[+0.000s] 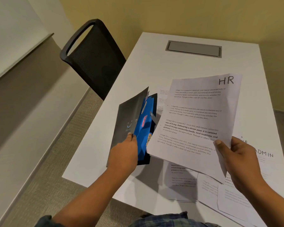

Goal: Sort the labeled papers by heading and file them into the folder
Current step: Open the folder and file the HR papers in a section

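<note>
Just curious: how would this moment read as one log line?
left hand: holds folder open | right hand: pinches HR paper | ADMIN paper: on table

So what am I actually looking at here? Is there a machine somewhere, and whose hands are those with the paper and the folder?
There is no machine here. A person wears a camera on the head, so this single picture looks forward and down at their own two hands. The left hand grips the grey cover of a folder and holds it open, so the blue dividers inside show. The right hand pinches the HR paper, a printed sheet with HR handwritten at its top, lifted above the white table. More printed sheets lie loose on the table below it, among them the ADMIN paper. A black chair stands at the table's left side, and a grey hatch is set into its far end.
</note>
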